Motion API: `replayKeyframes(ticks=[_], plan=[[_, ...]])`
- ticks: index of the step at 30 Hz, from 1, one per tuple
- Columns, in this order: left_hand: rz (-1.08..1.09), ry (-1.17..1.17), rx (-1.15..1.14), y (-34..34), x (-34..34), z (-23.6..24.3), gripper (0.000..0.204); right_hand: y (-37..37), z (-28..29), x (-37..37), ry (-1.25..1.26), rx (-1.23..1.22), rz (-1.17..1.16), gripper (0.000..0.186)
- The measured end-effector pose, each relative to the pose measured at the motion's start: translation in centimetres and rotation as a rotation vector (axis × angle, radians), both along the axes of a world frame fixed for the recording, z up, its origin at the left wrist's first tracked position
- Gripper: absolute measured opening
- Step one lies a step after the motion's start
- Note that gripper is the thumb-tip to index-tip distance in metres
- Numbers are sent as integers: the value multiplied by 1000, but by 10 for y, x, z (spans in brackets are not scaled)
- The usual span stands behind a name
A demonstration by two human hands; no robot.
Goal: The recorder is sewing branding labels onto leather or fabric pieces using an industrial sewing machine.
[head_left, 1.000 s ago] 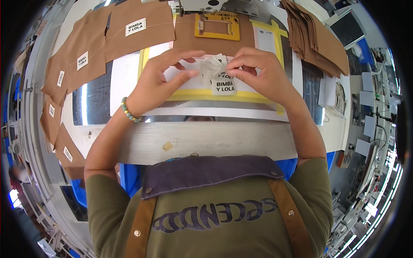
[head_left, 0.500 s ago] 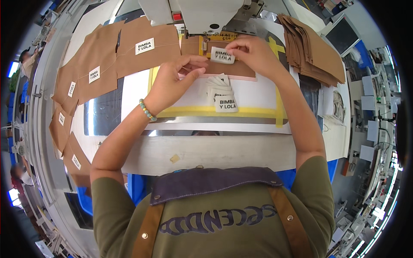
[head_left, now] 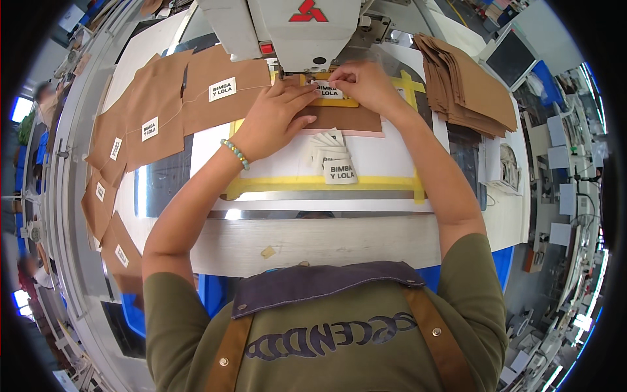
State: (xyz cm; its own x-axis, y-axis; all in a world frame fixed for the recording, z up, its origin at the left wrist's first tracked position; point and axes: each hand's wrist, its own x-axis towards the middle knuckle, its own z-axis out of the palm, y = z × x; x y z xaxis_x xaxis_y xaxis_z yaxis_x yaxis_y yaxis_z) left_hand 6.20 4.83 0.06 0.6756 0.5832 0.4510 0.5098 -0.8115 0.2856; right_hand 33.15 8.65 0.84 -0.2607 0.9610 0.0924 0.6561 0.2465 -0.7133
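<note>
In the head view, a yellow frame [head_left: 339,102] sits below the head of a white sewing machine [head_left: 307,39], over a brown panel [head_left: 353,120] whose near part shows on the near side of the frame. A white label [head_left: 328,91] with dark lettering lies in the frame's opening.

The left hand [head_left: 281,114] is at the frame's left side, palm down with fingers spread, its fingertips reaching the left edge of the label. The right hand [head_left: 366,85] comes in over the frame's right side, thumb and forefinger pinching the label at its upper right corner, the other fingers curled.

On the near side of the frame, a fanned pile of labels [head_left: 339,171] rests on a white sheet [head_left: 274,166] bordered with yellow tape [head_left: 385,182]. Left of the frame, overlapping labelled panels [head_left: 160,111] curve along the counter [head_left: 313,243]. Right of the frame lies a stack of brown panels [head_left: 467,85], with a dark monitor [head_left: 513,59] farther right. A beaded bracelet [head_left: 235,154] circles the left wrist, to the near left of the frame.
</note>
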Motion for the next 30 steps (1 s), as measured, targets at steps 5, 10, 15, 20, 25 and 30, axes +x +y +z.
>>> replayKeyframes(ticks=[5,10,15,20,25,30], plan=[[-2,109,-44,11,2,-8,46,-17,-9,15,-197,359,142,18],[-16,62,-49,15,-2,-14,45,-33,-11,25,-419,664,270,22],[-24,89,-65,17,0,-8,41,-34,-11,17,-530,699,340,31],[-63,64,-72,19,-7,-8,45,-35,-24,6,-359,603,352,39],[-12,-24,-216,13,-17,0,50,-29,-26,11,-364,605,359,39],[9,58,-102,16,-20,-3,52,-24,-23,10,-378,537,350,42]])
